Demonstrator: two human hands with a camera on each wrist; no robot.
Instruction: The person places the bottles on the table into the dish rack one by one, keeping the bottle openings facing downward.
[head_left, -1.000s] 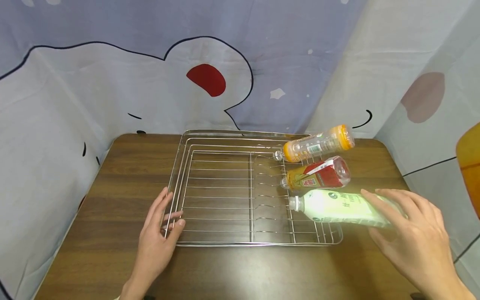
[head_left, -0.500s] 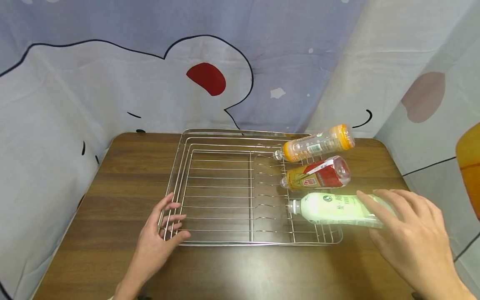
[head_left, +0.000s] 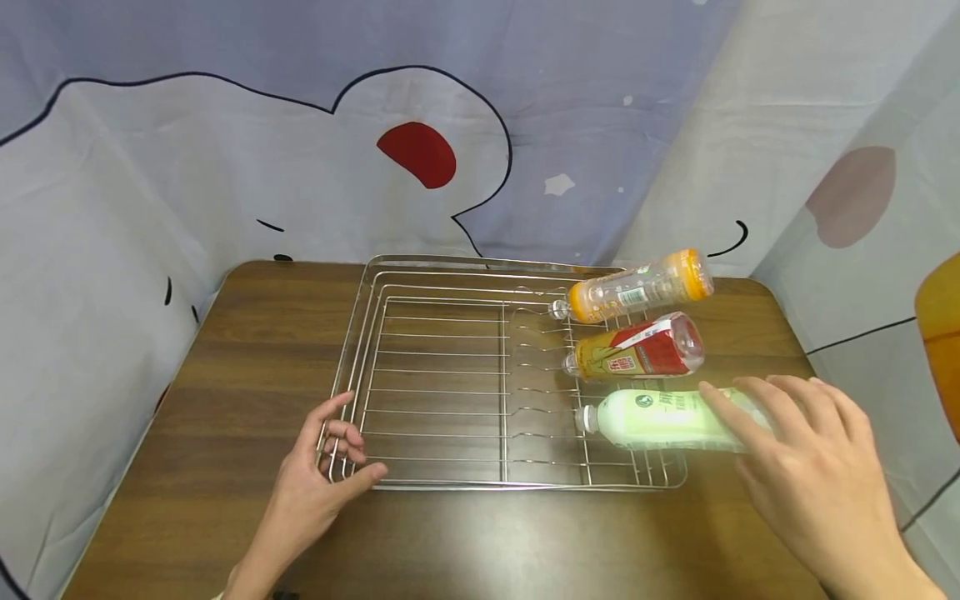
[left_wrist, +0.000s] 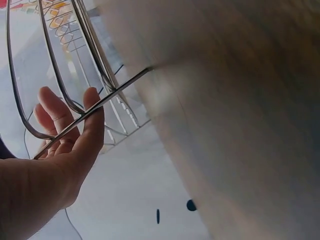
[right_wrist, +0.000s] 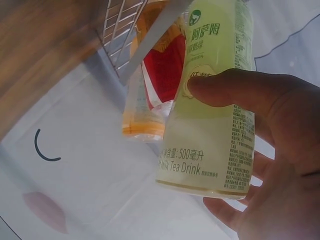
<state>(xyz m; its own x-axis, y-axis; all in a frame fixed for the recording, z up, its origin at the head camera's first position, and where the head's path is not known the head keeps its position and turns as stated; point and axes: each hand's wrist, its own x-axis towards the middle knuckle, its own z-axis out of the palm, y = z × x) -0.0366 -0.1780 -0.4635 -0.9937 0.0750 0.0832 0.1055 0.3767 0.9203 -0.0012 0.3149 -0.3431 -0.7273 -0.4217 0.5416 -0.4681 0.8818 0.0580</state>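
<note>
A wire dish rack [head_left: 442, 392] stands on the wooden table. My left hand [head_left: 315, 475] grips its near left corner, fingers curled round the side bars; in the left wrist view a wire [left_wrist: 65, 132] crosses in front of the fingers. My right hand [head_left: 810, 467] holds a pale green milk tea bottle [head_left: 660, 419] by its base end, thumb across the label in the right wrist view. The bottle lies on its side over the rack's right part, white neck pointing left. Behind it lie a red-labelled bottle [head_left: 645, 348] and a clear bottle with orange bands [head_left: 637, 287], necks also pointing left.
A patterned curtain [head_left: 300, 175] hangs behind and beside the table [head_left: 262, 333]. At the far right edge an orange object [head_left: 941, 333] is partly in view. The wavy rack wires [head_left: 528, 412] run left of the bottle necks.
The green bottle has shifted slightly left and towards me with my right hand, and its label has turned. My left hand's fingers have curled further in at the rack's corner.
</note>
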